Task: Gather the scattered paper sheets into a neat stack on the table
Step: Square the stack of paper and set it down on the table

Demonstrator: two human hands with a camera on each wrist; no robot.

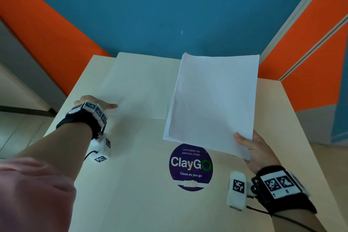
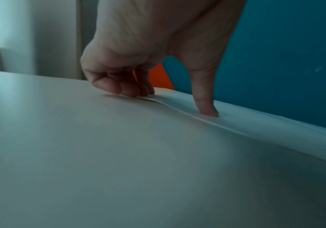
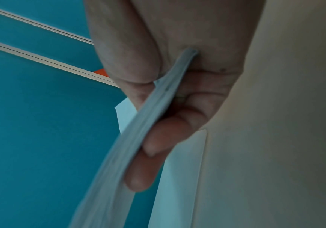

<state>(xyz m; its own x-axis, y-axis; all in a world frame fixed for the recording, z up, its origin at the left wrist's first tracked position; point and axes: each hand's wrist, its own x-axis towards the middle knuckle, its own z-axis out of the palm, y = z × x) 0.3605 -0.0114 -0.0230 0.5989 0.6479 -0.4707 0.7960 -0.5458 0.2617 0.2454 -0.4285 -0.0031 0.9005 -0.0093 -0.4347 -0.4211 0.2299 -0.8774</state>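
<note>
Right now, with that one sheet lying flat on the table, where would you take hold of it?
Probably at its near left corner, coming from the left. The loose sheet lies flat on the table, so only an edge gives purchase. The left hand is already there: its thumb presses on top while the fingers curl at the edge, which bows up slightly. The right hand holds the paper stack.

Two hands, one held stack of sheets (image 1: 212, 100), one sheet flat (image 1: 139, 84) on one table (image 1: 143, 203), one round sticker (image 1: 190, 165).
</note>
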